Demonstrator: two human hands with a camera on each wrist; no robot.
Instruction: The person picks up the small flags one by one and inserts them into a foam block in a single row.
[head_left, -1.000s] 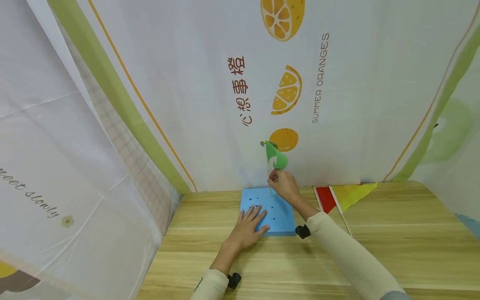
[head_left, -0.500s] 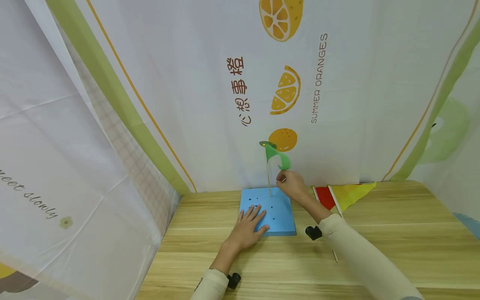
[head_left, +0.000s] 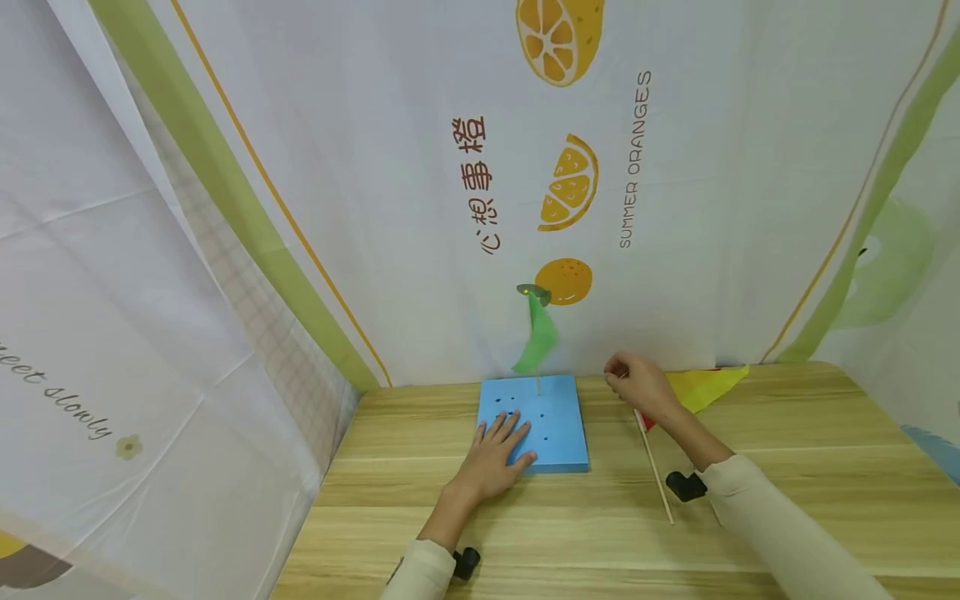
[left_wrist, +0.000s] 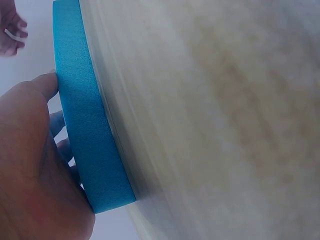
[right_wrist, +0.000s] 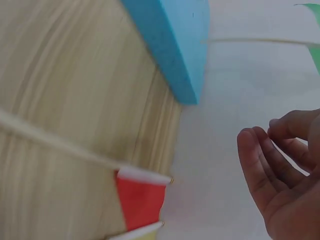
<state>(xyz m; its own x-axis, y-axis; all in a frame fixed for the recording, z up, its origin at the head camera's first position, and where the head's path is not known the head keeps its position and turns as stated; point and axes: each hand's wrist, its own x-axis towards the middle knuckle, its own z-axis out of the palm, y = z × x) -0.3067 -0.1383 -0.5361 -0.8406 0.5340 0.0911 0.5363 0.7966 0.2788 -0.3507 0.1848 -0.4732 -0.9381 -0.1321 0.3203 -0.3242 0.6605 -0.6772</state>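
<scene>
Green flag (head_left: 542,337) stood on its thin stick near the back of a blue block (head_left: 562,417), the foot of the stick set in the top face and its cloth hanging down to one side, curved across part of the stick; small dark holes (head_left: 542,415) dotted the same face; the left hand (head_left: 491,458) lay on the front left part of the block, its fingers spread and extended over the top, with the thumb touching near the edge; the right hand (head_left: 641,387) was raised to the right of the block, apart from it and from the green flag, its fingers loosely bent, tips drawn near one another and holding nothing; a red flag (right_wrist: 142,200) lay beneath and beyond that hand, mostly hidden from the head view, its pale stick (head_left: 657,475) slanting toward the person; a yellow flag (head_left: 705,387) lay just beside it at the back of the wooden table (head_left: 405,475), partly covered by the right arm; behind everything hung a white cloth (head_left: 390,208) printed with oranges and brown lettering
</scene>
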